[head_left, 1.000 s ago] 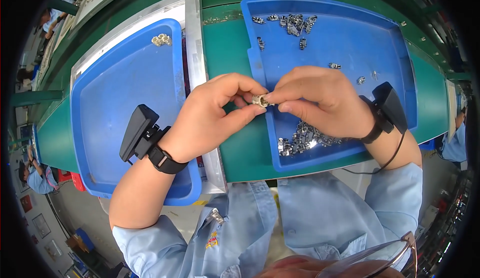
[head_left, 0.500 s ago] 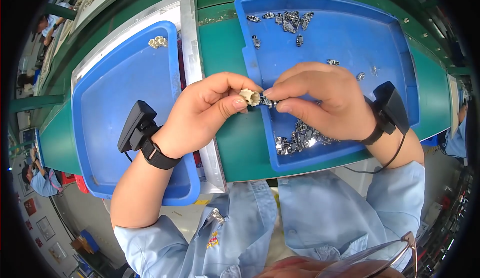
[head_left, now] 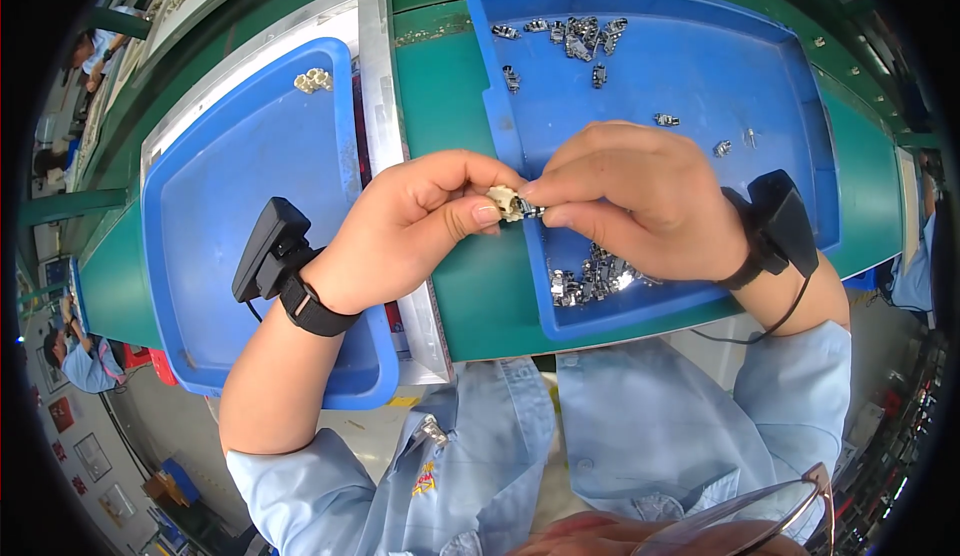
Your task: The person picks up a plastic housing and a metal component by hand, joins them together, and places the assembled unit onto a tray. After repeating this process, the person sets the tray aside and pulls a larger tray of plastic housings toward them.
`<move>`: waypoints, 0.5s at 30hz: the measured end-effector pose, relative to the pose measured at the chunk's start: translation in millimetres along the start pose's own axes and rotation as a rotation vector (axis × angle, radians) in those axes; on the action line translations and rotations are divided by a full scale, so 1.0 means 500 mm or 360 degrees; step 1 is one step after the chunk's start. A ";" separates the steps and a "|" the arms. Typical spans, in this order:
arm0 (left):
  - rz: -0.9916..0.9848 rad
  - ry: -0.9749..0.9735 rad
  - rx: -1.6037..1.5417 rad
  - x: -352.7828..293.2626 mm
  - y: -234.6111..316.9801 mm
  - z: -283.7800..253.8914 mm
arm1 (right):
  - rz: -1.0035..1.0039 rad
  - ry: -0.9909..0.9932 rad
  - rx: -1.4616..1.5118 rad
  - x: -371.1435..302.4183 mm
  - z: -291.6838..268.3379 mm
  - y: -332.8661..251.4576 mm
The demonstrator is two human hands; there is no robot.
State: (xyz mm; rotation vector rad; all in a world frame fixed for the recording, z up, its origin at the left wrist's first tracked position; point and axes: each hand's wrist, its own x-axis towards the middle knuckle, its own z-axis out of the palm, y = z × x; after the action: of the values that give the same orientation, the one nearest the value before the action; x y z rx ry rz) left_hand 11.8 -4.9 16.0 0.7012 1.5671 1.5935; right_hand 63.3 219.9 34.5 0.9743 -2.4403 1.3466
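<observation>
Between thumb and forefinger, my left hand (head_left: 405, 221) pinches a small cream-coloured hollow part (head_left: 503, 202) with a notched rim. My right hand (head_left: 650, 201) pinches a small shiny metal part (head_left: 530, 210), its near end at the mouth of the cream part. The two pieces meet above the left edge of the right blue tray (head_left: 556, 326); how deep the metal part sits inside is hidden by the fingers. Below my right hand lies a heap of similar metal parts (head_left: 595, 278), and a smaller group (head_left: 585, 38) is at that tray's far side.
At left, another blue tray (head_left: 240, 216) holds a few cream parts (head_left: 313, 81) in its far corner, resting on a metal-edged frame (head_left: 378, 46). The green bench (head_left: 470, 286) runs between the trays. Several small pieces lie along the conveyor-like far strip. Other people sit at far left.
My hands have come closer together. The metal part, apart or just touching before, now enters the cream part's opening. The cream part has shifted slightly right.
</observation>
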 end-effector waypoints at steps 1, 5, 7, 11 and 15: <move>0.0007 0.0007 -0.0058 0.002 -0.001 0.002 | 0.0001 0.0001 -0.0001 0.000 0.000 0.000; 0.0023 0.0006 -0.0186 0.006 -0.005 0.002 | 0.0026 0.0005 -0.0003 -0.002 0.000 0.001; 0.0029 -0.0017 -0.0206 0.006 -0.007 0.000 | 0.0048 -0.0011 -0.0007 -0.003 0.000 0.001; -0.0004 -0.0010 -0.0158 0.005 -0.008 0.001 | 0.0021 -0.0046 -0.0027 -0.003 0.000 -0.001; -0.0041 -0.0004 -0.0099 0.006 -0.004 0.003 | 0.0061 -0.0076 -0.0017 -0.004 0.000 0.000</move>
State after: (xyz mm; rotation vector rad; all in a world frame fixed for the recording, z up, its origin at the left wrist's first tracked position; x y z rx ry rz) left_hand 11.8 -1.7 13.9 0.6464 1.5128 1.6146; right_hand 64.6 220.7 33.4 0.9732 -2.5111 1.3356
